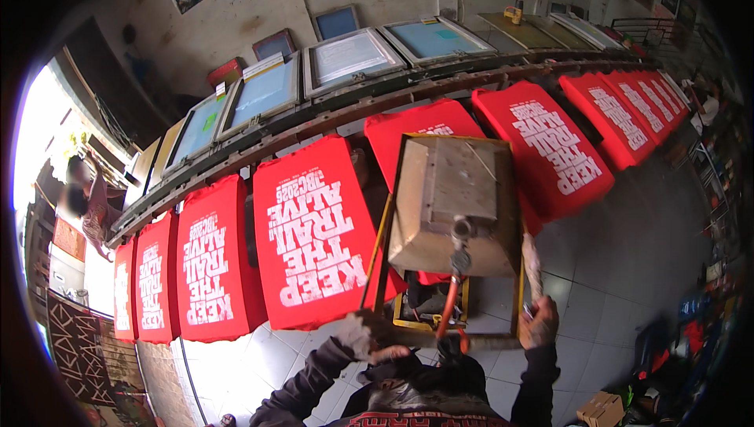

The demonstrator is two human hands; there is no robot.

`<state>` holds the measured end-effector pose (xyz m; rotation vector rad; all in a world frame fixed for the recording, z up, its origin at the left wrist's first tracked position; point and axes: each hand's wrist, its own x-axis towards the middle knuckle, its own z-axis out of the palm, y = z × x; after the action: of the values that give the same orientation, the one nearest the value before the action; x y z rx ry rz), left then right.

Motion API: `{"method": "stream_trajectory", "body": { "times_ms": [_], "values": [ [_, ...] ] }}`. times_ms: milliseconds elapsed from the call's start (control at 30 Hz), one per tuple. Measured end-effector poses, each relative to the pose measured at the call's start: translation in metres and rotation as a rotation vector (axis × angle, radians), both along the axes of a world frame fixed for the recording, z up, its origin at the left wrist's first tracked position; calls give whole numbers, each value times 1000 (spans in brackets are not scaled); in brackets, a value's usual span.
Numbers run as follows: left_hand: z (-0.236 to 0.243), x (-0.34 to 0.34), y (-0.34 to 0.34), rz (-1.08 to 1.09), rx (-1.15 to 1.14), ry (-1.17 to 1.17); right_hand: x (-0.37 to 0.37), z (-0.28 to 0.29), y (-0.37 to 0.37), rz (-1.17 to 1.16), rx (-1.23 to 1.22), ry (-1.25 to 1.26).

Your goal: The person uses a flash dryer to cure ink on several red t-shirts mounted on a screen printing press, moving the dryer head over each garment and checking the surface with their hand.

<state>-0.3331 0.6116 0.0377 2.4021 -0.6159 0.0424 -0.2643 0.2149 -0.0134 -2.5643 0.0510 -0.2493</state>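
Note:
In front of me stands a boxy metal heater hood (444, 199), carried on a yellow metal frame (385, 258). A fitting on its near face joins an orange hose (449, 305) that runs down toward me. My left hand (375, 338), greyish over its back, is closed round the near left corner of the frame. My right hand (539, 323) grips the frame at its near right corner, by a pale wrapped bar (533, 266). Beneath and behind the hood lies a red shirt (416, 120), partly hidden by it. Another red shirt with white lettering (310, 230) lies just left of the frame.
More printed red shirts (542, 140) lie on boards along a long curved rail (314, 117). Screen frames (349, 59) stand in a row behind it. Another person (96, 203) is at the far left. A cardboard box (601, 410) sits on the tiled floor (581, 317) at lower right.

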Motion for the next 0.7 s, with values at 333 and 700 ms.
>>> {"method": "stream_trajectory", "body": {
  "times_ms": [333,700],
  "values": [
    [-61,190,160,296,-173,29,-30,7,-7,-226,13,210],
    [-218,471,148,156,264,-293,-110,-24,-63,-335,-91,359]
  ]
}}
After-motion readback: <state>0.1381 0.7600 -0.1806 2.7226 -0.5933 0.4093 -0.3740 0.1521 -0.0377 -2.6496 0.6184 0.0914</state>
